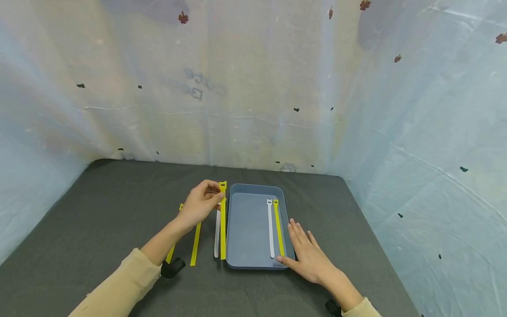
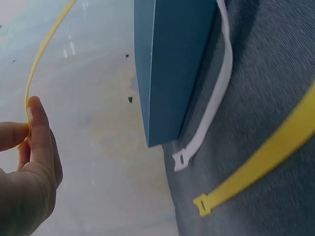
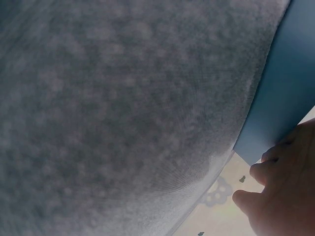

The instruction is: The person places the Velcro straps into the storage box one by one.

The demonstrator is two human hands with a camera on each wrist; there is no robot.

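Observation:
Between thumb and fingers, my left hand (image 1: 199, 203) pinches a yellow hook-and-loop cable tie (image 1: 223, 224) near its slotted head. The tie hangs down beside the left wall of a blue-grey tray (image 1: 247, 229); in the left wrist view the held yellow tie (image 2: 38, 61) bows upward from the fingertips. Inside the tray, a white tie (image 1: 271, 231) and a yellow tie (image 1: 279, 233) lie side by side near its right wall. My right hand (image 1: 310, 259) rests with straight fingers at the tray's right rim, its thumb over the near corner.
Left of the tray on the dark grey cloth lie a white tie (image 1: 216, 240), a yellow tie (image 1: 196, 244) and another yellow tie (image 1: 170, 254), partly hidden by my left arm. Pale sheeting (image 1: 253, 88) encloses the table's back and sides.

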